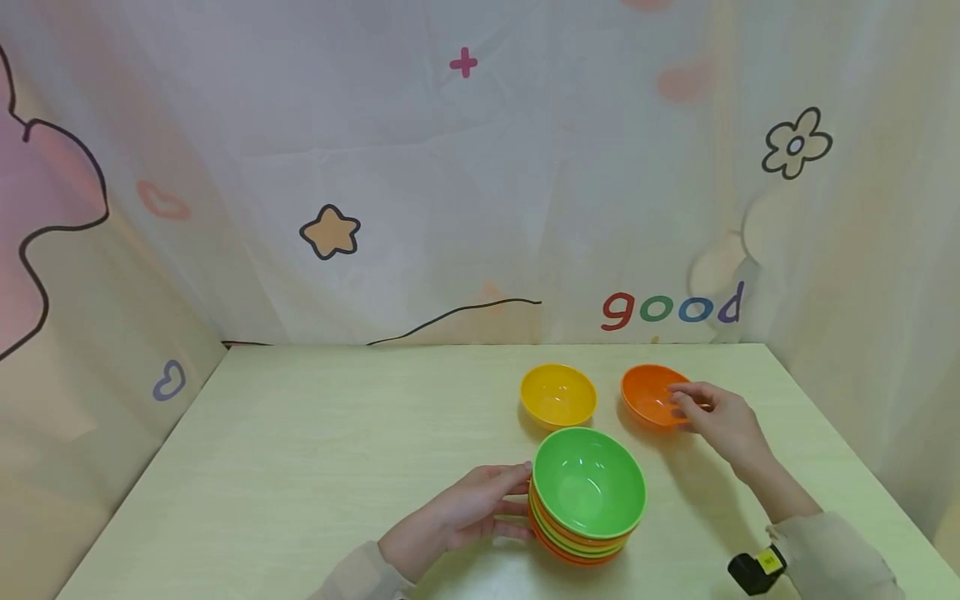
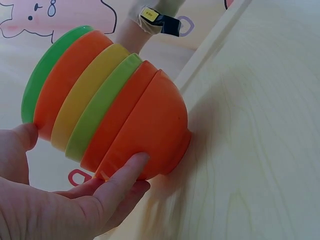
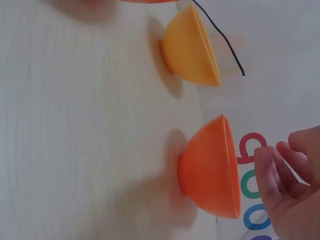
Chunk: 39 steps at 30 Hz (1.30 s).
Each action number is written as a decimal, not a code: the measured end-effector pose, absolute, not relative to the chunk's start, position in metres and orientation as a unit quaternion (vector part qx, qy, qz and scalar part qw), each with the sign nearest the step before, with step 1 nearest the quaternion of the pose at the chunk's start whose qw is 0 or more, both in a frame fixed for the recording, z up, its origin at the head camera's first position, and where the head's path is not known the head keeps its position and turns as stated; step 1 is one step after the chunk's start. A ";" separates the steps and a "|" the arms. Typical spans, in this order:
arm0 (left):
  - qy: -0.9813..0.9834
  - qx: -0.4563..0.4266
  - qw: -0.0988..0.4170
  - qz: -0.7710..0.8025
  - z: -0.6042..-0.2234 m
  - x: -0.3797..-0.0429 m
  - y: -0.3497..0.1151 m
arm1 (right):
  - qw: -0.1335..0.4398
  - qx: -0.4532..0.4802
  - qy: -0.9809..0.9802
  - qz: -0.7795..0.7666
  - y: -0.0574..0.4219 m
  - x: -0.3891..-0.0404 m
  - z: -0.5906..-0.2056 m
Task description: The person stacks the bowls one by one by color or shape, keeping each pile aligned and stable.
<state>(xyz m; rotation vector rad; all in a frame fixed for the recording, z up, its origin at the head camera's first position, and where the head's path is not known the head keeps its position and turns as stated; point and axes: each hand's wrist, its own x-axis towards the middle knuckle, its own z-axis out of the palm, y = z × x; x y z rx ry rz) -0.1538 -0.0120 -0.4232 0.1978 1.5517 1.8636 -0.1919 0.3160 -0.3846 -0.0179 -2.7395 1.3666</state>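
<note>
A stack of several nested bowls [image 1: 588,487] has a green bowl on top, with orange, yellow and light green ones below. My left hand [image 1: 487,508] touches the stack's left side. In the left wrist view, the thumb lies near the upper rims and the extended fingers [image 2: 122,180] rest against the lowest orange bowl [image 2: 157,135]. Farther back on the right stands a single orange bowl [image 1: 648,396]. Over its right rim hovers my right hand [image 1: 723,425], loosely bent and holding nothing. The right wrist view shows a gap between those fingertips and the orange bowl [image 3: 210,170].
A yellow bowl [image 1: 558,396] stands behind the stack, to the left of the single orange bowl. The pale wooden table [image 1: 315,450] reaches back to a printed curtain [image 1: 420,167], which also hangs along both sides.
</note>
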 end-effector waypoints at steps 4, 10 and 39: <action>0.597 0.075 0.347 0.720 -0.422 -0.153 -0.012 | 0.073 -0.003 -0.924 0.376 0.320 -0.196 -0.381; 0.595 0.077 0.351 0.719 -0.420 -0.153 -0.012 | 0.125 0.002 -0.952 0.279 0.326 -0.205 -0.380; 0.586 0.080 0.357 0.723 -0.418 -0.153 -0.014 | -0.032 -0.084 -0.964 0.249 0.347 -0.230 -0.385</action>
